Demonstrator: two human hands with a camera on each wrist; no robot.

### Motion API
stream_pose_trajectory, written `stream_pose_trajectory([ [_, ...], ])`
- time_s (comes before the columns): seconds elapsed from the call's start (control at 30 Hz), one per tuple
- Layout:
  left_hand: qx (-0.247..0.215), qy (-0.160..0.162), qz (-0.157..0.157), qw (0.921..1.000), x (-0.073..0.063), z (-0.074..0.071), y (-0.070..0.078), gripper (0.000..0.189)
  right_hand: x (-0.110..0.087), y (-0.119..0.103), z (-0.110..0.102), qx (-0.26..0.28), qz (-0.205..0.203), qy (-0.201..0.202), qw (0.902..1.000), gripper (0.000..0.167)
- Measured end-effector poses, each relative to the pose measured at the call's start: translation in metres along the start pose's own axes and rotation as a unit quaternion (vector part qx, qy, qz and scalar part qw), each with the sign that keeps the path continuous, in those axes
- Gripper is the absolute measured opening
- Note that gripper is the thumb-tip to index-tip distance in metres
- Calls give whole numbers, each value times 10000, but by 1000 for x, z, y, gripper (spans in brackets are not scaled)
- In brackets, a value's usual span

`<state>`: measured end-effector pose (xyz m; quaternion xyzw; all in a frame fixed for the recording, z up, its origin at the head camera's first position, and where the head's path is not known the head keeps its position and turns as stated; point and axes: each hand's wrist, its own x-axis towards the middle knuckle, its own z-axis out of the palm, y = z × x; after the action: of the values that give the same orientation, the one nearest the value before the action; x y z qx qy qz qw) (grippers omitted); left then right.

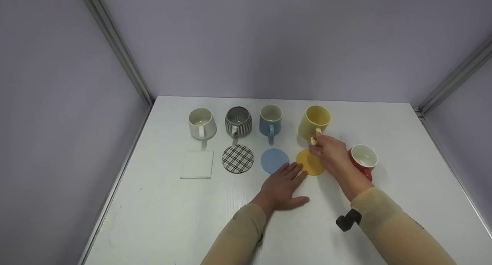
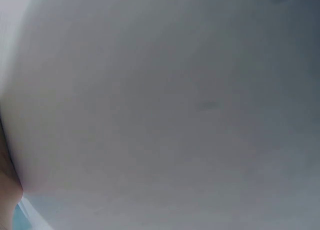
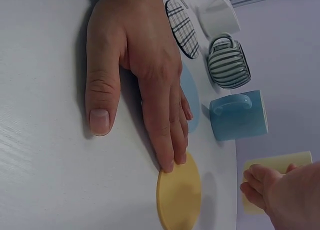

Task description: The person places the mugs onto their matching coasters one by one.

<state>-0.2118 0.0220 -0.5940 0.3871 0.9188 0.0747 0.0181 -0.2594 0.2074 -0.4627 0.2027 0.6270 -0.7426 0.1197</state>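
Observation:
My right hand (image 1: 330, 151) pinches the handle of a yellow mug (image 1: 315, 120), which leans slightly just behind a round yellow coaster (image 1: 310, 163). In the right wrist view the fingers overlap the yellow mug (image 3: 280, 162). My left hand (image 1: 282, 186) lies with straight fingers, palm down, its fingertips at the left edge of the yellow coaster (image 3: 180, 200). Part of a round blue coaster (image 1: 273, 160) shows beyond those fingers. Most of the left wrist view is filled by the white tabletop, close up.
Behind the blue coaster stands a blue mug (image 1: 270, 120). Further left are a striped mug (image 1: 239, 122) with a checked coaster (image 1: 237, 159), and a white mug (image 1: 202, 124) with a square white coaster (image 1: 196, 165). A red mug (image 1: 363, 159) stands beside my right wrist.

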Motion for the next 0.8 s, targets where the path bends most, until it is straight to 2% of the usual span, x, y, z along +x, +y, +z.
stream_pose_trajectory([
  [0.13,-5,-56,-8,10000,0,0,0,88,-6,-1,-2,-5,23,-95,10000,55],
  [0.43,-38,-72,-14,10000,2,2,-2,89,-16,1,-6,184,-195,-224,9994,54],
  [0.7,-37,-48,-8,10000,3,4,-1,89,-27,2,-12,-103,-116,-189,9997,57],
  [0.8,-35,-23,-24,10000,2,3,0,88,-31,3,-14,-181,-220,-223,9993,57],
])
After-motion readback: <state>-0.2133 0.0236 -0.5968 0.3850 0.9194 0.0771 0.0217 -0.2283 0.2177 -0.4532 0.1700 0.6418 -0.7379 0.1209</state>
